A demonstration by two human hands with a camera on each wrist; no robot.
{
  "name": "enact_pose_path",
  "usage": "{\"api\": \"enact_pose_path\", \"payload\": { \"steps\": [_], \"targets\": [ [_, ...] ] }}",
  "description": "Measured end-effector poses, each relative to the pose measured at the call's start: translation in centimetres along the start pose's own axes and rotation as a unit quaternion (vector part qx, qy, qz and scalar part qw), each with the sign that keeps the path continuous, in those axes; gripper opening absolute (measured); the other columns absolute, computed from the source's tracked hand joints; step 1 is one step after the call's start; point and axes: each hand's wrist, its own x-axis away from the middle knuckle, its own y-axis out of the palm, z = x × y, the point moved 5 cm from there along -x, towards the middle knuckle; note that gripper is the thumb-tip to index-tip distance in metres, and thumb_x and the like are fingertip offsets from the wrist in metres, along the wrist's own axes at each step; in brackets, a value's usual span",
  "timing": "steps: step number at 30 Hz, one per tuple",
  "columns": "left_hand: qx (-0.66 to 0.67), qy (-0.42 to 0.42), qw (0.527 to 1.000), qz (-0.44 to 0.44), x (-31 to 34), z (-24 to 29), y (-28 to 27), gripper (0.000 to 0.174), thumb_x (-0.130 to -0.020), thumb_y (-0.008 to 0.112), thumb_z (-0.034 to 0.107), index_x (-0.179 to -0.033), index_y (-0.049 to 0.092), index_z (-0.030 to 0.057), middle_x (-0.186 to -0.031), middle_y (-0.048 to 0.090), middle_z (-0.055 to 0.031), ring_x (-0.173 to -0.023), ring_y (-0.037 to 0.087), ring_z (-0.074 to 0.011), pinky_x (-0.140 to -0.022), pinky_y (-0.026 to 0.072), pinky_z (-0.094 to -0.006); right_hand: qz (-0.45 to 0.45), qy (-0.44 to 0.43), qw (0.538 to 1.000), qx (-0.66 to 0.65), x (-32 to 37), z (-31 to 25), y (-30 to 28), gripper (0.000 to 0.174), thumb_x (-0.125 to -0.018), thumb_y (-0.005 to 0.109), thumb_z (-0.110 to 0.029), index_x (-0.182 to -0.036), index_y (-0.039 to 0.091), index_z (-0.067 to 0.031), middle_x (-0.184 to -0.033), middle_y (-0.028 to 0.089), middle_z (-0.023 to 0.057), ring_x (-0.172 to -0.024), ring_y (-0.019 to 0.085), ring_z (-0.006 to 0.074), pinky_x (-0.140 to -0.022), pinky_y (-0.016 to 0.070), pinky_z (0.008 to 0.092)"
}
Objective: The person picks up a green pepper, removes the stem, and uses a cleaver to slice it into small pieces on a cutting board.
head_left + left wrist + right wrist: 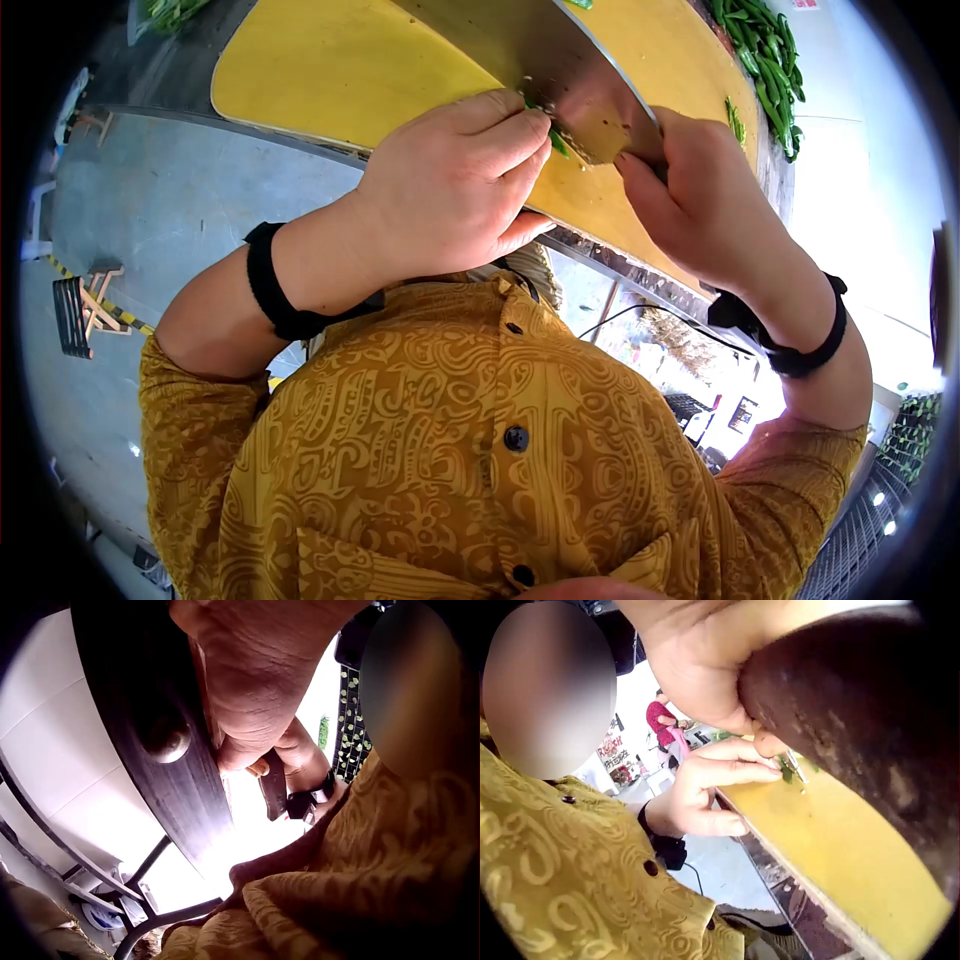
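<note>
My right hand (705, 190) grips the handle of a broad cleaver (570, 70), whose blade lies over the yellow board (310, 70). Against the blade, the curled fingers of my left hand (450, 185) hold a small piece of green pepper (558, 145). Pale seeds and bits stick to the metal. In the right wrist view the dark handle (840, 712) fills the upper right, with the left hand (697, 787) beside the green pieces (787, 771). The left wrist view shows the left palm (255, 675) at the table's dark edge.
Whole green peppers (770, 75) lie in a heap at the board's far right, with a few green bits (735, 122) nearer. Greens (172, 12) show at the top left. A folding stool (90, 310) stands on the floor; a person in red (661, 720) is in the background.
</note>
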Motion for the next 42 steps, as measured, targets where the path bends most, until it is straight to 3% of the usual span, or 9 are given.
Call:
{"api": "enact_pose_path", "payload": {
  "steps": [3, 7, 10, 18, 30, 33, 36, 39, 42],
  "targets": [
    [-0.004, -0.002, 1.0, 0.002, 0.0, 0.0, 0.0, 0.052, -0.063, 0.082, 0.028, -0.101, 0.065, -0.0023, -0.107, 0.06, -0.0107, -0.098, 0.061, -0.0272, -0.083, 0.053, -0.035, 0.053, -0.013, 0.998, -0.011, -0.8, -0.1, 0.2, 0.019, -0.083, 0.056, -0.012, -0.077, 0.057, 0.0061, -0.066, 0.058, 0.0258, -0.066, 0.058, 0.0439, -0.062, 0.0465, 0.0479],
    [-0.002, 0.011, 1.0, 0.023, 0.1, 0.0, 0.0, 0.05, -0.063, 0.082, 0.028, -0.1, 0.065, -0.0012, -0.105, 0.06, -0.0102, -0.098, 0.061, -0.0264, -0.082, 0.0528, -0.035, 0.078, 0.003, 0.989, -0.125, -0.3, 1.4, 0.3, 0.017, -0.083, 0.055, -0.012, -0.08, 0.058, 0.0041, -0.067, 0.059, 0.0243, -0.066, 0.058, 0.043, -0.06, 0.046, 0.0468],
    [-0.011, 0.018, 0.999, 0.03, 0.1, 0.0, 0.0, 0.049, -0.063, 0.083, 0.027, -0.099, 0.065, -0.0006, -0.105, 0.06, -0.0097, -0.097, 0.061, -0.0267, -0.082, 0.0528, -0.0355, 0.091, 0.006, 0.99, -0.104, 0.3, 2.1, 0.2, 0.016, -0.083, 0.055, -0.013, -0.08, 0.058, 0.0032, -0.066, 0.058, 0.0232, -0.065, 0.057, 0.0427, -0.06, 0.0455, 0.0466],
    [-0.031, 0.034, 0.998, 0.041, 0.1, 0.1, 0.0, 0.049, -0.064, 0.083, 0.027, -0.099, 0.064, -0.0001, -0.104, 0.06, -0.0097, -0.095, 0.062, -0.0271, -0.08, 0.0536, -0.0358, 0.018, 0.011, 0.999, -0.046, 1.8, 0.2, -0.5, 0.019, -0.085, 0.057, -0.013, -0.079, 0.056, 0.0041, -0.068, 0.057, 0.0249, -0.068, 0.057, 0.044, -0.064, 0.0459, 0.0484],
    [-0.012, 0.024, 0.999, 0.041, 0.0, 0.2, 0.0, 0.051, -0.062, 0.084, 0.027, -0.098, 0.065, -0.0029, -0.103, 0.061, -0.0119, -0.094, 0.061, -0.0301, -0.079, 0.0538, -0.0379, -0.013, 0.036, 0.999, -0.024, 1.3, 0.1, 0.1, 0.019, -0.085, 0.054, -0.011, -0.075, 0.055, 0.0054, -0.065, 0.056, 0.026, -0.068, 0.058, 0.045, -0.066, 0.047, 0.0501],
    [-0.013, 0.026, 0.999, 0.037, -0.1, 0.2, -0.1, 0.051, -0.061, 0.084, 0.027, -0.099, 0.065, -0.0025, -0.104, 0.061, -0.0115, -0.093, 0.061, -0.0298, -0.078, 0.0535, -0.0374, 0.005, 0.019, 0.999, -0.037, 1.2, 0.0, 0.2, 0.019, -0.083, 0.054, -0.008, -0.07, 0.055, 0.0055, -0.063, 0.056, 0.0251, -0.067, 0.058, 0.0442, -0.065, 0.0473, 0.0499],
    [-0.024, 0.035, 0.999, 0.031, -0.2, 0.4, 0.0, 0.051, -0.062, 0.083, 0.027, -0.1, 0.064, -0.0016, -0.105, 0.06, -0.0103, -0.092, 0.06, -0.0294, -0.078, 0.0528, -0.0367, 0.007, -0.093, 0.994, 0.049, 0.2, -0.3, 0.8, 0.017, -0.08, 0.056, -0.007, -0.068, 0.058, 0.0048, -0.065, 0.059, 0.023, -0.067, 0.059, 0.0423, -0.065, 0.0488, 0.0483],
    [-0.033, 0.036, 0.998, 0.027, -0.2, 0.3, 0.1, 0.051, -0.063, 0.083, 0.027, -0.101, 0.064, -0.0002, -0.106, 0.059, -0.0086, -0.092, 0.059, -0.0287, -0.077, 0.052, -0.0362, 0.006, -0.053, 0.998, 0.037, -1.2, -0.6, 0.4, 0.017, -0.078, 0.056, -0.009, -0.074, 0.066, 0.0045, -0.072, 0.062, 0.0229, -0.068, 0.062, 0.0394, -0.066, 0.051, 0.0456],
    [-0.053, 0.026, 0.998, 0.016, -0.1, 0.5, -0.2, 0.051, -0.063, 0.083, 0.027, -0.103, 0.065, 0.0015, -0.106, 0.059, -0.0076, -0.092, 0.057, -0.0278, -0.077, 0.0511, -0.0367, 0.07, 0.014, 0.993, -0.094, -0.4, 0.5, 0.2, 0.022, -0.079, 0.055, -0.011, -0.086, 0.069, 0.0037, -0.077, 0.064, 0.0245, -0.07, 0.064, 0.0385, -0.065, 0.0521, 0.0437]
  ]
}}
